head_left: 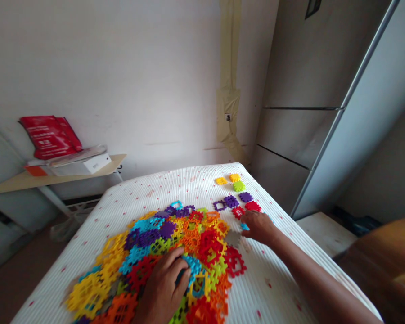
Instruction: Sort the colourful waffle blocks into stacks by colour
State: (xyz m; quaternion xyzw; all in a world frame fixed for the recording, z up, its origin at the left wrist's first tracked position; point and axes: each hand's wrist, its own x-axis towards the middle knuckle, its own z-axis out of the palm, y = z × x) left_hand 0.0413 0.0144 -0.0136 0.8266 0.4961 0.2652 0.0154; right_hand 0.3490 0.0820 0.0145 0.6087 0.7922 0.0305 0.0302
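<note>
A heap of interlocking plastic tiles (191,238) in red, orange, yellow, green, blue, purple and grey covers the near part of the table. My left hand (165,281) rests on this heap, fingers loosely bent with a gap between thumb and fingers, beside blue tiles (194,265). To the right of the heap, my right hand (259,226) is closed over a small blue tile (245,227), mostly hidden by the fingers. Just beyond that hand lie two red tiles (253,206). Purple tiles (231,201) form a row farther back, with a green tile (238,186) and yellow tiles (235,177) behind.
A white ribbed cover with small red marks lies over the table (148,184). On the left, a wooden shelf (118,161) carries a red bag (50,137) and a white box (87,165). A tall grey cabinet (297,130) stands right, near a blurred orange-brown shape (384,261).
</note>
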